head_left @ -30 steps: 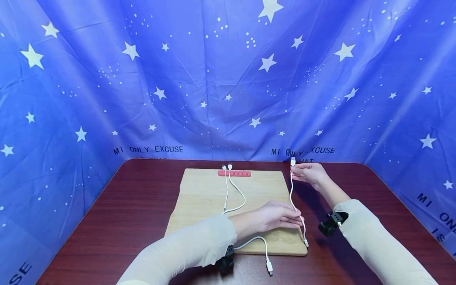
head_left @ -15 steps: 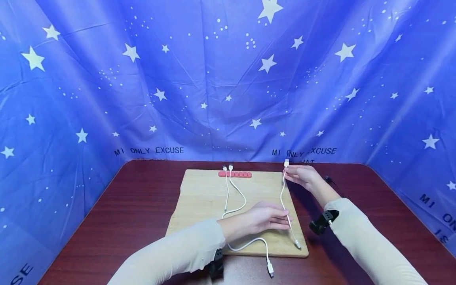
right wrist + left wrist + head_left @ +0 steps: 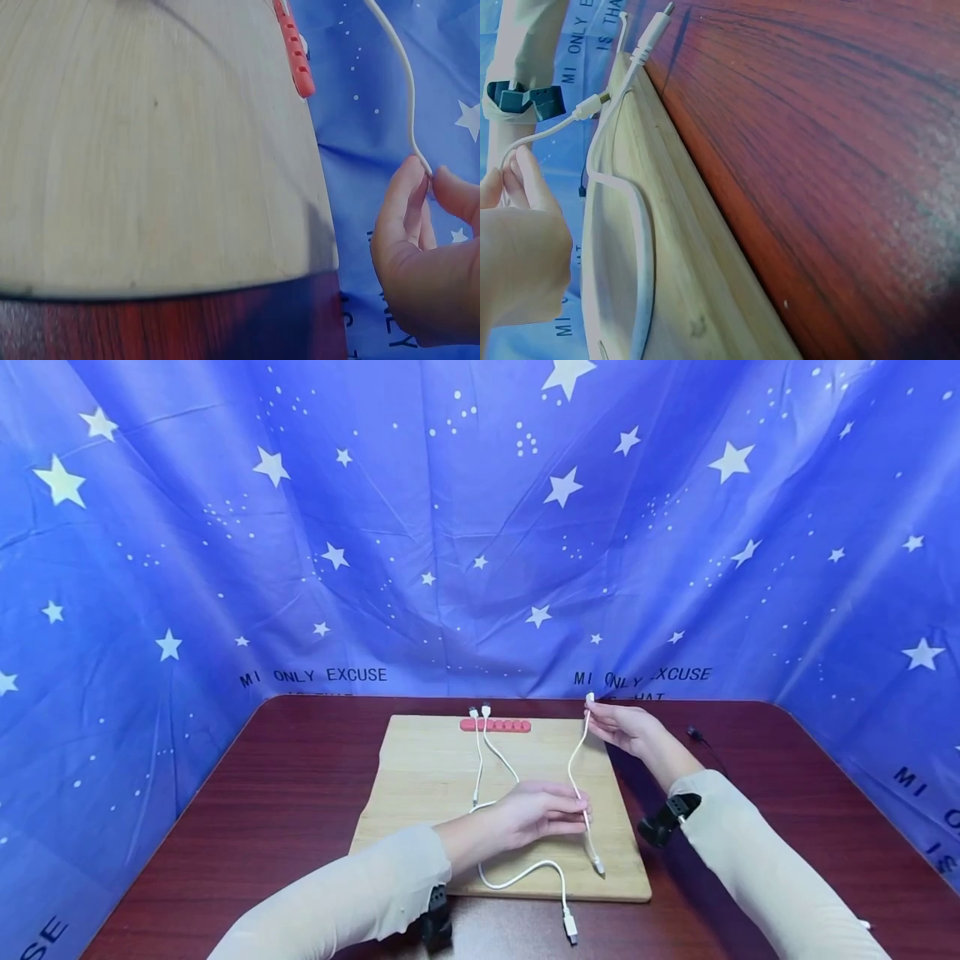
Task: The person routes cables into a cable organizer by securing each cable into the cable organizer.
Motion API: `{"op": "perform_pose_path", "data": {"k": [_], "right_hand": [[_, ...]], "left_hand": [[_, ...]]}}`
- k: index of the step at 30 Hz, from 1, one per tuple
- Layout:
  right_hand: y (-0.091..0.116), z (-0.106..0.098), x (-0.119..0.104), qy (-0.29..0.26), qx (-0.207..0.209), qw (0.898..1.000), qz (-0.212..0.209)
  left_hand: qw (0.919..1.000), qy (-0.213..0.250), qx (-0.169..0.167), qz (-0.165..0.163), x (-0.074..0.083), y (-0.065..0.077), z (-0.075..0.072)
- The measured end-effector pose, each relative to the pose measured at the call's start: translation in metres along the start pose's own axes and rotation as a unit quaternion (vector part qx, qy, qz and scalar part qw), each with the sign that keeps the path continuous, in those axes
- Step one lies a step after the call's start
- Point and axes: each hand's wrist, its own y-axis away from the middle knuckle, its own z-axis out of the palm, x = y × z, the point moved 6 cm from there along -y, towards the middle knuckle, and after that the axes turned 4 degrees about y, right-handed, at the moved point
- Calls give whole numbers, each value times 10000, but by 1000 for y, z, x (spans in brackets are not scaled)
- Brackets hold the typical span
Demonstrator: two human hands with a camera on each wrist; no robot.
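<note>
A short white USB cable (image 3: pixel 572 764) is stretched between both hands above the right part of a wooden board (image 3: pixel 427 752). My right hand (image 3: pixel 626 727) pinches it just below its upper plug, by the board's far right corner. Lower down, my left hand (image 3: pixel 536 814) pinches the cord between thumb and fingers, and the small lower plug (image 3: pixel 597 865) dangles free. At the board's far edge lies a red cable holder strip (image 3: pixel 510 725); two more white cables sit in its left slots. In the right wrist view the cord (image 3: pixel 409 90) rises from the pinching fingertips.
One of the held-down cables runs under my left forearm, and a white plug (image 3: pixel 571 928) hangs past the board's near edge onto the dark red table (image 3: pixel 247 810). A black cable end (image 3: pixel 695 734) lies right of my right hand. A starry blue curtain (image 3: pixel 480 527) encloses the table.
Both hands have moved left together with the white USB cable, from beyond the board's right edge to over the board. The black cable end beside the right forearm has come into view.
</note>
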Motion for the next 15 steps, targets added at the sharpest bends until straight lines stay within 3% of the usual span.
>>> {"op": "perform_pose_path", "data": {"k": [9, 15], "right_hand": [[-5, 14, -1, -23, -126, 9999, -10], [-8, 24, -5, -237, -306, 9991, -150]], "left_hand": [[9997, 40, 214, 82, 8, 6, -13], [9988, -93, 354, 311, 17, 10, -21]]}}
